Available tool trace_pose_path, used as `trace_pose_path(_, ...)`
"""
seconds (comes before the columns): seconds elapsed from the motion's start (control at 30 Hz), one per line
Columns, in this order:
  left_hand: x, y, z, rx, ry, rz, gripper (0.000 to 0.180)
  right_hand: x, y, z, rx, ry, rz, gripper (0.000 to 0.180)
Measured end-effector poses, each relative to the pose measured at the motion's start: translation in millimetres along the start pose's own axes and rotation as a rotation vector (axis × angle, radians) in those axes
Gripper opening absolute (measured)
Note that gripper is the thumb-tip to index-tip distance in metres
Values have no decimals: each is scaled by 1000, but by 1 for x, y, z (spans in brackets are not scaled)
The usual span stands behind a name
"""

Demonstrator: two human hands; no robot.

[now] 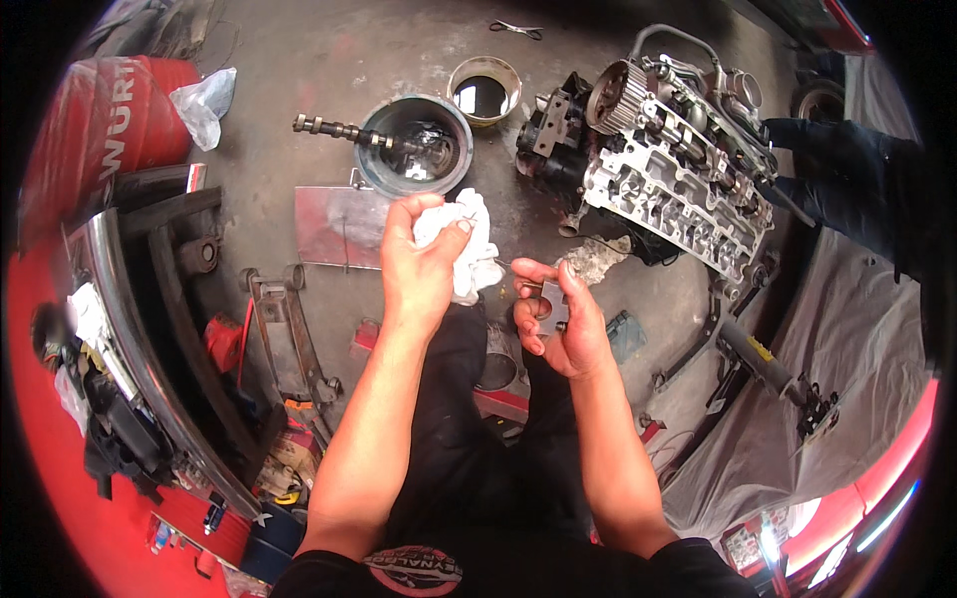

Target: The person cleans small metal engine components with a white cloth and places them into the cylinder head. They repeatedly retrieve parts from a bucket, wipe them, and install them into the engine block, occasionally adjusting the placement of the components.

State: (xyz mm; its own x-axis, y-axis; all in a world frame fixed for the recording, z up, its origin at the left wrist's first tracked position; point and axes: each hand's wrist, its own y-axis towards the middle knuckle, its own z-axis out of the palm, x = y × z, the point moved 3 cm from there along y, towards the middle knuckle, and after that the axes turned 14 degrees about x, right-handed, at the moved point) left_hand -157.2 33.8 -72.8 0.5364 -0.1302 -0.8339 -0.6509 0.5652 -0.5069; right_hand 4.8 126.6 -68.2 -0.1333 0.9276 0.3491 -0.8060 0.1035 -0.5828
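Small metal piece (pixel 554 297), held in front of my body above the floor, within my right hand (pixel 564 334): dull grey, flat-faced, with a dark rounded opening at its edge; finer surface marks are too small to make out. My right thumb and curled fingers close around it, the index fingertip reaching toward the cloth. White cloth (pixel 477 261), beside it on the left: bunched, heavily creased, pinched between the thumb and fingers of my left hand (pixel 421 261), its lower folds hanging loose. Beyond the hands, a crumpled, stained rag (pixel 595 261) lies on the floor. Farther out, a lobed shaft (pixel 339 130) leans over the rim of a round basin (pixel 466 145); near the basin stands a bucket (pixel 514 88) containing dark liquid. To the right sits a large engine part (pixel 678 199) with a toothed wheel (pixel 615 97); at far left, a red drum (pixel 150 120).
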Motion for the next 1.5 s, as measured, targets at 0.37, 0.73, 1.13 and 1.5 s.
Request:
trace_pose_path(0.37,10,-28,74,389,703,88,25,7,0,-51,-385,-25,-64,35)
trace_pose_path(0.73,44,5,85,225,-336,-209,21,58,-1,-65,-381,-9,61,32)
trace_pose_path(1.13,81,-11,115,-146,366,-119,23,68,-19,-86,-384,78,216,45)
trace_pose_path(1.5,76,-35,155,223,198,-325,27,74,-19,-96,-430,-131,-29,36)
